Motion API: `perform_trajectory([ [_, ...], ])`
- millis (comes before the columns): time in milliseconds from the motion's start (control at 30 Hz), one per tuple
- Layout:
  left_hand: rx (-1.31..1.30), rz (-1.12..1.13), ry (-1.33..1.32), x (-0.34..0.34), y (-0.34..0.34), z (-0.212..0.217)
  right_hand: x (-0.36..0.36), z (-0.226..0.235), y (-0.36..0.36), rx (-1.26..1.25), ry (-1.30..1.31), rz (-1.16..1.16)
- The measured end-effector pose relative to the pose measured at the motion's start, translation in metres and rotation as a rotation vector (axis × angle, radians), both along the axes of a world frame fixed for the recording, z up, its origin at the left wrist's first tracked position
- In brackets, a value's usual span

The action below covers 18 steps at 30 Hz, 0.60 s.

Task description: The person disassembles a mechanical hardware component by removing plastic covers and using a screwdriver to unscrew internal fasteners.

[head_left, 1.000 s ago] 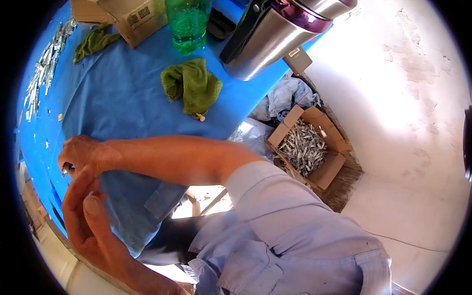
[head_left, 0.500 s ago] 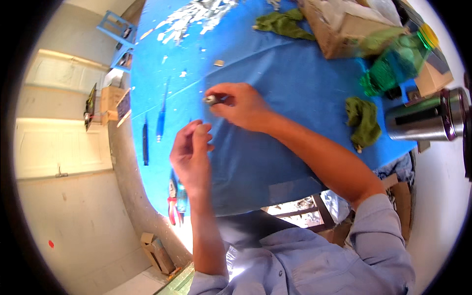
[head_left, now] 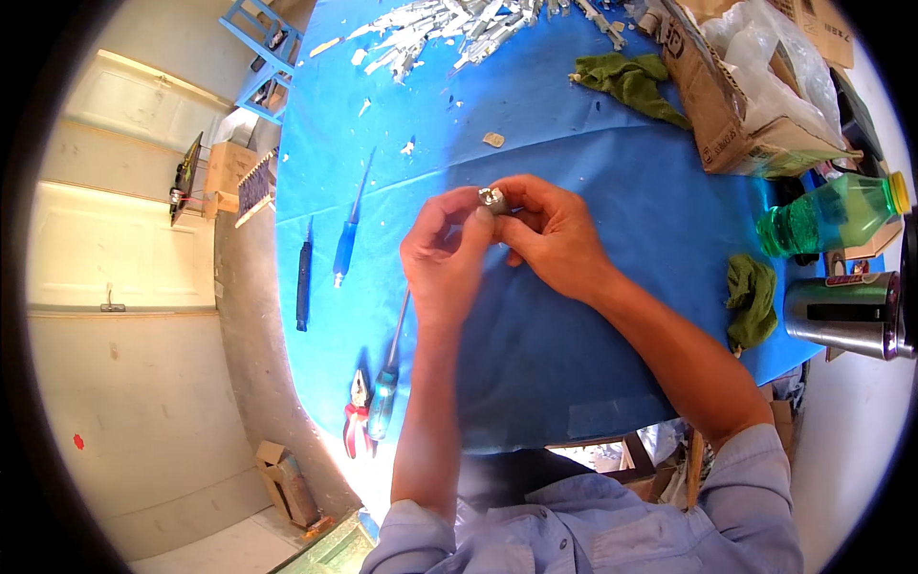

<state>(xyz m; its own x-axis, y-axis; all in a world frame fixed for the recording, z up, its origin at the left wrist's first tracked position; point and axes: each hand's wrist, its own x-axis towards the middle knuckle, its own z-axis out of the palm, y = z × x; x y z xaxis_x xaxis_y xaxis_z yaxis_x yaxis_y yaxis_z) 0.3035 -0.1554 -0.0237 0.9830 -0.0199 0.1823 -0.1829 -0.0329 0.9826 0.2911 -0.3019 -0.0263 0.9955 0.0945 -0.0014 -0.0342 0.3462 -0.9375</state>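
Observation:
Over the blue-covered table (head_left: 535, 383), both hands meet around a small silvery metal part (head_left: 492, 201), roughly cylindrical, with an uneven end facing up. My right hand (head_left: 559, 234) pinches it between thumb and fingers from the right. From the left, my left hand (head_left: 448, 251) is closed, its thumb and fingertips pressed against the same part. The lower side of the part is hidden by the fingers. Left of my hands lie a blue-handled screwdriver (head_left: 346, 251), a slim black tool (head_left: 303, 287), a teal-handled screwdriver (head_left: 383, 397) and red-handled pliers (head_left: 358, 421).
A heap of grey-white metal pieces (head_left: 469, 33) covers the far edge. Green cloths (head_left: 631, 84) lie at far right and near right. A cardboard box (head_left: 717, 105) with plastic bags, a green bottle (head_left: 832, 215) and a steel flask (head_left: 841, 316) stand on the right. A small tan chip (head_left: 493, 140) lies beyond my hands.
My left hand, apart from the right before, has come up to the metal part in my right hand. The whole view has shifted, so table things appear farther right and lower.

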Motion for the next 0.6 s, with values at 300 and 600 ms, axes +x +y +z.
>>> perform_trajectory([
  [300,-0.079,-0.005,-0.015,-0.001,0.000,-0.003,-0.001,-0.004,0.008,-0.072,-0.060,-0.053],
  [600,-0.015,0.151,0.065,0.006,0.020,0.005,0.000,0.001,-0.002,0.073,0.063,-0.092],
])
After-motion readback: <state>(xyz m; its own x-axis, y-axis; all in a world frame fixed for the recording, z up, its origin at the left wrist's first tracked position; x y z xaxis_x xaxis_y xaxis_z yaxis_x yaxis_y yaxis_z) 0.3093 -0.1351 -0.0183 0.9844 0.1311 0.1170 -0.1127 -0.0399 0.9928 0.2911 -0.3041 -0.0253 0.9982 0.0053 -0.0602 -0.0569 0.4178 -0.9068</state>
